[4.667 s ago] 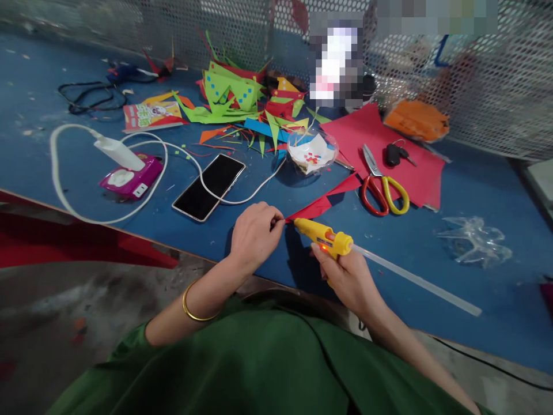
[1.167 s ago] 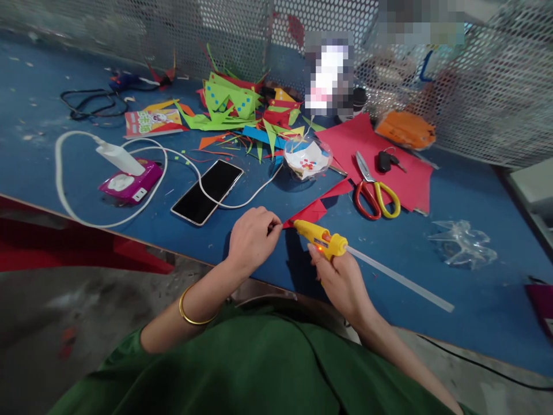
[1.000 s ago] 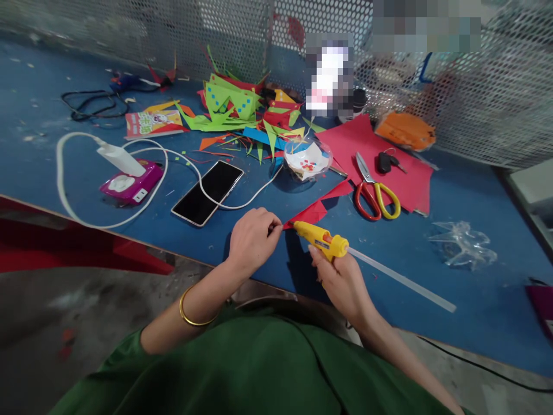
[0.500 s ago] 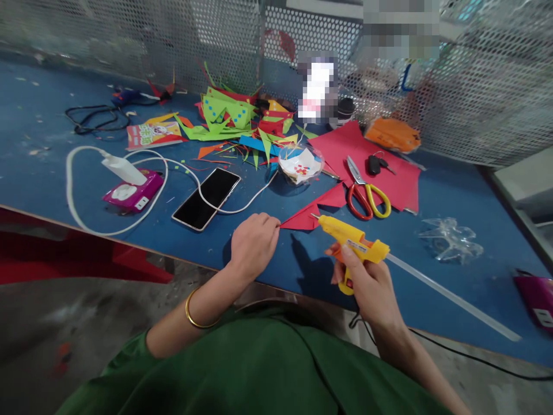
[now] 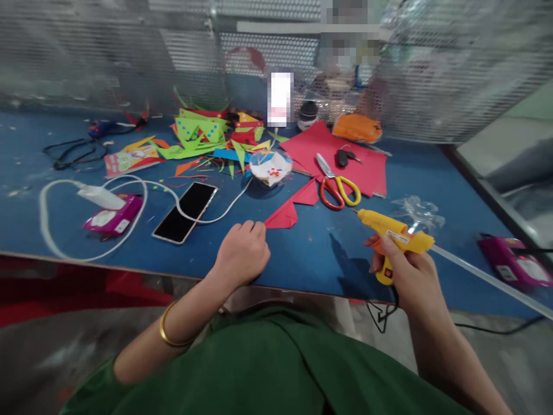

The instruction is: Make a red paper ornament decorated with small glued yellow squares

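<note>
While the left hand (image 5: 242, 253) rests curled on the blue tabletop (image 5: 315, 259), its fingertips pinching the near tip of a folded red paper triangle (image 5: 288, 208) that lies flat just beyond it, the right hand (image 5: 408, 275) is wrapped around the grip of a yellow hot-glue gun (image 5: 391, 238) held above the table's near edge, well apart from the paper. From the back of the gun a clear glue stick (image 5: 492, 280) trails off to the right, its nozzle pointing left toward red-and-yellow-handled scissors (image 5: 337, 187) lying on a large red paper sheet (image 5: 341, 155). A black smartphone (image 5: 185, 204) on a white cable (image 5: 86, 253) lies left of the triangle.
</note>
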`<action>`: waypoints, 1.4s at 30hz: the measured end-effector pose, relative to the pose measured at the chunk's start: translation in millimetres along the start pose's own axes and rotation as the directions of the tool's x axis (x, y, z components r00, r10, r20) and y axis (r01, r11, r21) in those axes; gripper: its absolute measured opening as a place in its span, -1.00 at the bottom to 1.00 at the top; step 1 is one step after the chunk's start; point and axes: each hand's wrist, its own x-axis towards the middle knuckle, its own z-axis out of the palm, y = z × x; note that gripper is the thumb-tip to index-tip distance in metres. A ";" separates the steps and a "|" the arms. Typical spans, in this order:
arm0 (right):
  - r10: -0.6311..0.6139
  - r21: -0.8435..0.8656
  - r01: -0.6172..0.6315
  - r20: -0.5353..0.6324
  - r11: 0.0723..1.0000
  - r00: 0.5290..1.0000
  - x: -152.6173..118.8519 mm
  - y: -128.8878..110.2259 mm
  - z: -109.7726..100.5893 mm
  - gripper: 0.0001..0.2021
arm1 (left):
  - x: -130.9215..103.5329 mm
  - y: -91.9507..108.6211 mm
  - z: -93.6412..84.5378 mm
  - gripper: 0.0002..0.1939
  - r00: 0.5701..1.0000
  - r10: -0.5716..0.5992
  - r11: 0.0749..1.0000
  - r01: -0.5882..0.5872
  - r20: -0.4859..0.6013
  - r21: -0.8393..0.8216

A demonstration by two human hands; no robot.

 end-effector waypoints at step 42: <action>-0.669 -0.551 0.623 0.149 0.555 0.728 -15.5 10.4 9.9 -0.61 | 23.8 -12.1 6.4 -0.35 0.989 0.002 0.914 0.057 0.146 -0.402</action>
